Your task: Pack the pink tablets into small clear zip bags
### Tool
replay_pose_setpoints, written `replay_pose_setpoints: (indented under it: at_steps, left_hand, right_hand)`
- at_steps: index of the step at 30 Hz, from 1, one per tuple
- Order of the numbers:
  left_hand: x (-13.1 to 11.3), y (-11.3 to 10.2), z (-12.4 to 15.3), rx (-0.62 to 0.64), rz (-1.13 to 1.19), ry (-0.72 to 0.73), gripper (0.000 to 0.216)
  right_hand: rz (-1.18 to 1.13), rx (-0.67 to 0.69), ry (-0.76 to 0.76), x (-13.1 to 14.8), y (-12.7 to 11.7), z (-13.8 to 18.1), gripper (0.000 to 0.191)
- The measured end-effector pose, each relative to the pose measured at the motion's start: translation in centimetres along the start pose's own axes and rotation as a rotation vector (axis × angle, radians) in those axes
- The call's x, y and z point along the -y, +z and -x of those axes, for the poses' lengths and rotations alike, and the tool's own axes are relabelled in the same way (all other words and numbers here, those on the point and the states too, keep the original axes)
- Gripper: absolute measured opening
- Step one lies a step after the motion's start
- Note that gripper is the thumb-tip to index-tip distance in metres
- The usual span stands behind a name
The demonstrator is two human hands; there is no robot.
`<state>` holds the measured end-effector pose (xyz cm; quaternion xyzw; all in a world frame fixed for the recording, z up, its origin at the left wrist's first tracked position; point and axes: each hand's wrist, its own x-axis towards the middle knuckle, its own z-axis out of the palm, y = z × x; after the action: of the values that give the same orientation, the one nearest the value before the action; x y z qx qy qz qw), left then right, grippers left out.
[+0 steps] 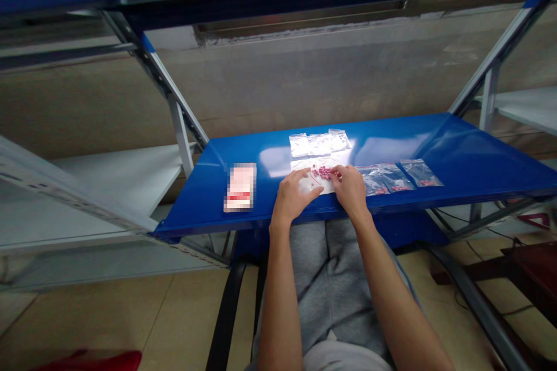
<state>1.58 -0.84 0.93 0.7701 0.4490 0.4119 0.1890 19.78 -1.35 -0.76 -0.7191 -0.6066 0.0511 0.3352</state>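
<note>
Small red beads point(324, 172) lie in a loose cluster on a white sheet point(300, 166) near the front of the blue table. My left hand point(292, 194) rests at the sheet's left side, thumb and fingers spread apart around a bare patch of it. A thin red curved line shows on the sheet between my hands; I cannot tell whether it is a string or a print. At the cluster's right edge, my right hand point(351, 186) has its fingertips pressed together among the beads. What they pinch, if anything, is too small to make out.
Clear zip bags point(421, 173) with red beads at the bottom lie to the right. Behind the sheet are several whitish zip bags point(319, 144). A blurred-out pale item point(241, 185) with a red band lies at left. Metal shelf posts point(174, 98) flank the blue table point(200, 197).
</note>
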Motion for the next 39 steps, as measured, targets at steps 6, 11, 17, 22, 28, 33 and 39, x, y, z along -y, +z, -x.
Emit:
replay_pose_setpoints:
  at_steps: [6, 11, 17, 22, 28, 33, 39]
  left_hand:
    - [0.1, 0.1, 0.0, 0.004, -0.009, -0.002, 0.052]
    - [-0.1, 0.0, 0.0, 0.005, -0.025, 0.007, 0.051]
    - [-0.4, 0.1, -0.1, 0.016, -0.045, 0.009, 0.05]
    - [-0.6, 0.2, -0.2, 0.033, 0.008, 0.002, 0.054]
    - [-0.6, 0.0, -0.1, 0.054, -0.008, -0.01, 0.054]
    - [-0.7, 0.0, -0.1, 0.055, -0.029, -0.002, 0.052]
    - [-0.5, 0.1, 0.0, 0.039, -0.033, 0.003, 0.052]
  right_hand:
    - [-0.004, -0.015, -0.012, 0.0, 0.0, -0.1, 0.017]
    - [-0.109, -0.078, -0.046, -0.4, 0.2, -0.2, 0.017]
    - [-0.331, -0.099, -0.125, 0.4, -1.3, -0.1, 0.016]
    - [-0.541, 0.073, -0.202, 1.9, -1.6, 0.3, 0.016]
    - [-0.525, 0.064, -0.18, 1.3, -0.9, 0.1, 0.019]
    - [-0.238, -0.076, -0.13, -0.1, -0.3, 0.0, 0.015]
    - [-0.031, -0.021, -0.133, -0.1, 0.4, 0.2, 0.013]
